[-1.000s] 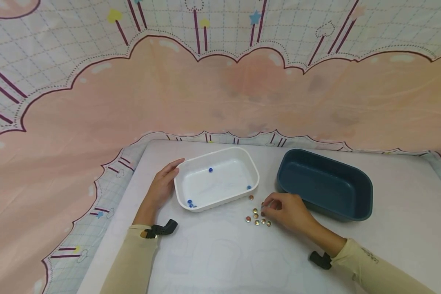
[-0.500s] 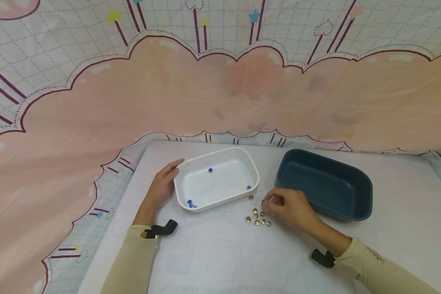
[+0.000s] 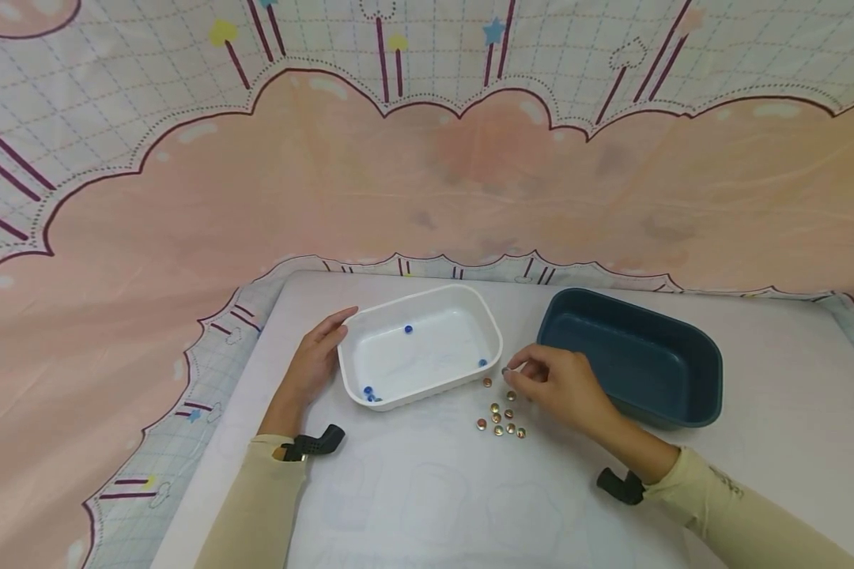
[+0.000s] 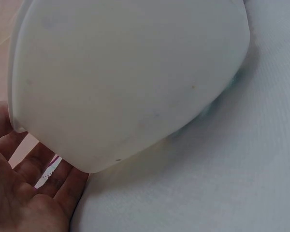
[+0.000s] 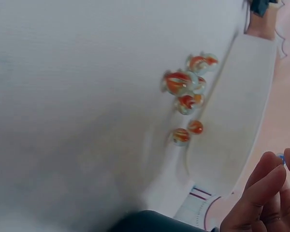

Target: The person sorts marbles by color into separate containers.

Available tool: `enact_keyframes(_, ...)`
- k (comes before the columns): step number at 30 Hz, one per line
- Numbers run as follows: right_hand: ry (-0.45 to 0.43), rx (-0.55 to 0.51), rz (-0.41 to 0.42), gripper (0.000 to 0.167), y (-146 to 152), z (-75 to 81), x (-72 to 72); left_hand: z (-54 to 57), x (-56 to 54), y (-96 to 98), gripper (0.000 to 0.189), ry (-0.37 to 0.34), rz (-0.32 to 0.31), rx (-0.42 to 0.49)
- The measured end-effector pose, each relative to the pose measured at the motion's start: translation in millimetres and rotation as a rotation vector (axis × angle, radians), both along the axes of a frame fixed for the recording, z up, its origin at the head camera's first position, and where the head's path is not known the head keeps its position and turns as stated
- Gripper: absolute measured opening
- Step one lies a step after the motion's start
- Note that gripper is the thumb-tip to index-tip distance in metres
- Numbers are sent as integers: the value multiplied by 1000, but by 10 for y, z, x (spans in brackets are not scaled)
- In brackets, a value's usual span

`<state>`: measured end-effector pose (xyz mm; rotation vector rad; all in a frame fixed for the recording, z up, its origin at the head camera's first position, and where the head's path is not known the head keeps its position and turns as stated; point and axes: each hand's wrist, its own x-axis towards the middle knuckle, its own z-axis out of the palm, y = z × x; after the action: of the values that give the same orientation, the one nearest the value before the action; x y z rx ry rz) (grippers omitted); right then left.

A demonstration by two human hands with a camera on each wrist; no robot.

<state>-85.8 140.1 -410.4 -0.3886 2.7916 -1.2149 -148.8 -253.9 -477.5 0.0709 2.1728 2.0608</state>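
My left hand [image 3: 313,359] holds the left end of a white plastic basin [image 3: 434,344], its thumb at the rim and the other fingers along the outside wall. Several blue marbles [image 3: 409,329] lie inside the basin. To the right, my right hand [image 3: 565,387] pinches a small blue marble [image 5: 281,158] between thumb and fingertip, just off the basin's right front corner. Below those fingertips, several clear marbles with orange swirls [image 5: 177,82] sit loose on the white tabletop, in front of the basin.
A dark blue basin [image 3: 626,363] stands at the right, partly behind my right hand, with no marbles showing in it. Behind the table [image 3: 413,490] hangs a pink and white patterned cloth [image 3: 427,182]. Black wrist mounts [image 3: 320,441] sit at both cuffs.
My right hand has moved up and a little left from the marble cluster toward the white basin, carrying the blue marble and uncovering an orange one. My left hand and both basins have stayed put.
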Motion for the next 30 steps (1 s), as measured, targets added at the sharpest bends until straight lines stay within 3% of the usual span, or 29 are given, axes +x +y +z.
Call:
enact_keyframes(19, 75, -39, 17, 11, -115, 278, -209, -19, -18, 9, 47, 14, -1, 17)
enact_keyframes(30, 54, -55, 18, 13, -193, 389, -318, -6, 3, 27, 49, 5, 12, 17)
